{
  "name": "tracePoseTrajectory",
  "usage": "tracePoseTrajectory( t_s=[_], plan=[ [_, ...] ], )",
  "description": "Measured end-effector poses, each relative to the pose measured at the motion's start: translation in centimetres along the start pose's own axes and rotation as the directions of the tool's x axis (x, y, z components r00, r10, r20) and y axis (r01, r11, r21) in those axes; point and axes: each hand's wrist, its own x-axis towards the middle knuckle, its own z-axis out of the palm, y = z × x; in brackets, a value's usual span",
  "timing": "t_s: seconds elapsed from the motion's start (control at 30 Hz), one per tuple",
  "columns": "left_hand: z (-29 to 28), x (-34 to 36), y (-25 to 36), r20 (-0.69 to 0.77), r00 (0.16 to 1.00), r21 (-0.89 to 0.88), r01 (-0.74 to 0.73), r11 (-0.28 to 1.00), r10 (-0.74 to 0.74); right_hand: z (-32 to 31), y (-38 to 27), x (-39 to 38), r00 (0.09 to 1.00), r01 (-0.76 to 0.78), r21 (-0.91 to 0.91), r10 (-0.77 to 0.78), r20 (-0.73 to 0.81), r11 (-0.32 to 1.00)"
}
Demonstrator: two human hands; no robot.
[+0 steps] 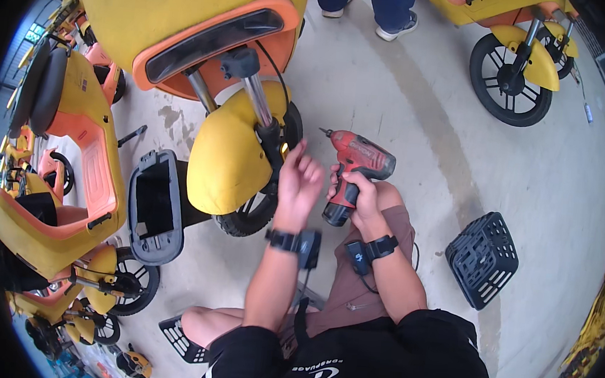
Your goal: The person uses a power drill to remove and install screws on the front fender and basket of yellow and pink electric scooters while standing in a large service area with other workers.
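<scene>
My right hand (pixel 363 198) is wrapped around the grip of a red and black cordless drill (pixel 362 155). Its bit points left, toward the front fork (pixel 258 100) of a yellow electric scooter. Beside that fork and the front wheel (pixel 247 215) is my left hand (pixel 298 187), raised with the fingers curled and the index finger near the fork's lower part. Whatever those fingers may pinch is too small or hidden to name. A yellow front fender (pixel 230 156) covers the top of the wheel. Each wrist wears a black strapped device.
A black plastic basket (pixel 482 260) lies on the floor at right. Left of the wheel stands a grey oval frame (pixel 180 215). More yellow scooters (pixel 86 136) crowd the left side, another (pixel 514 78) stands far right. A person's shoes (pixel 396 27) show at the top.
</scene>
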Motion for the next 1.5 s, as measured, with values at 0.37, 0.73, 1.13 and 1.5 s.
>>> tracePoseTrajectory(
  t_s=[0.37,0.73,1.13,1.5],
  plan=[
    [-7.1,-9.8,3.9,-0.262,0.944,0.577,-0.014,0.817,0.201,1.5,-0.6,1.6,0.947,-0.204,0.122,0.164,0.276,0.971],
    [-6.8,-9.4,1.7,-0.195,0.974,0.539,0.008,0.842,0.116,1.3,-0.5,1.8,0.946,-0.225,0.171,0.173,0.276,0.959],
    [-1.8,-2.3,1.6,-0.106,0.966,0.336,-0.187,0.923,0.234,1.5,-1.5,2.0,0.936,-0.254,0.159,0.201,0.291,0.954],
    [-2.6,1.2,0.3,-0.042,0.982,0.222,-0.171,0.960,0.185,0.9,-1.2,2.0,0.927,-0.272,0.154,0.216,0.306,0.950]
  ],
)
